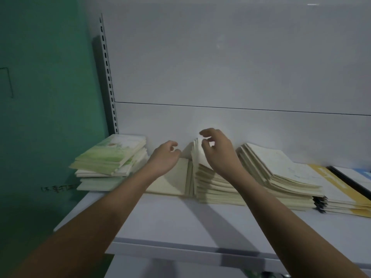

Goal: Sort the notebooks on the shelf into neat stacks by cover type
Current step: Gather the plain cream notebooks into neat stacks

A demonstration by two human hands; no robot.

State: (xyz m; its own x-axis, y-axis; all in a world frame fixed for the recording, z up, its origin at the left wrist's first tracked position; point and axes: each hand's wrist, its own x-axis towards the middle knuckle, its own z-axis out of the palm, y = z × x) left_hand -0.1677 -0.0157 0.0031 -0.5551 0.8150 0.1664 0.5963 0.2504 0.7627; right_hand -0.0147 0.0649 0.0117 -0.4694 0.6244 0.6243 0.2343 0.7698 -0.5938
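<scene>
Several piles of notebooks lie along the back of a white shelf (160, 221). A stack with green illustrated covers (112, 157) sits at the left. In the middle, a pale cream notebook (170, 181) lies flat beside a cream stack (216, 187) whose top books are tipped up on edge. My right hand (218, 153) is over that stack with fingers curled, thumbing the raised covers. My left hand (163, 157) hovers loosely curled above the flat cream notebook, holding nothing. A slanted pile of white-covered notebooks (281, 169) leans to the right.
At the far right lie yellow-edged notebooks (337, 185) with a black spine (349, 181) on top. A slotted metal upright (109, 81) stands at the shelf's left end, next to a green wall (44, 97). The white back panel rises behind the piles.
</scene>
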